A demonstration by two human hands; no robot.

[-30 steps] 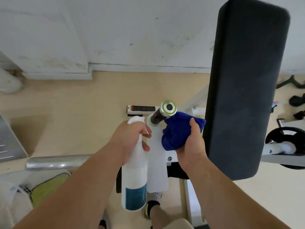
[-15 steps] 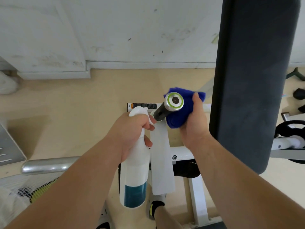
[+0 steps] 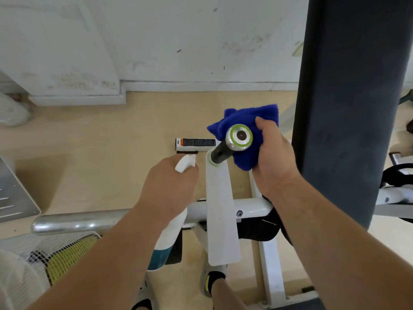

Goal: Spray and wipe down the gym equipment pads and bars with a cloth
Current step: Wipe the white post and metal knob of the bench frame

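My right hand (image 3: 271, 162) grips a bunched blue cloth (image 3: 248, 139) and presses it against the right side of a black handle bar (image 3: 220, 152) that points up at me, capped by a silver end with a green ring (image 3: 240, 137). The bar stands on a white machine arm (image 3: 220, 211). My left hand (image 3: 169, 189) holds a white spray bottle with a teal base (image 3: 168, 238); its nozzle (image 3: 185, 163) points toward the bar. A tall dark pad (image 3: 348, 97) rises just right of my right hand.
The white frame tube (image 3: 252, 208) crosses under the arm. A chrome bar (image 3: 73, 222) lies at the left, with a metal plate (image 3: 13, 193) beyond it. A white wall and baseboard (image 3: 201, 86) close the far side. My feet (image 3: 214, 280) stand below.
The cloth has moved from below and behind the bar's cap to wrap its right side, higher up. My left hand and the spray bottle have held roughly the same spot.
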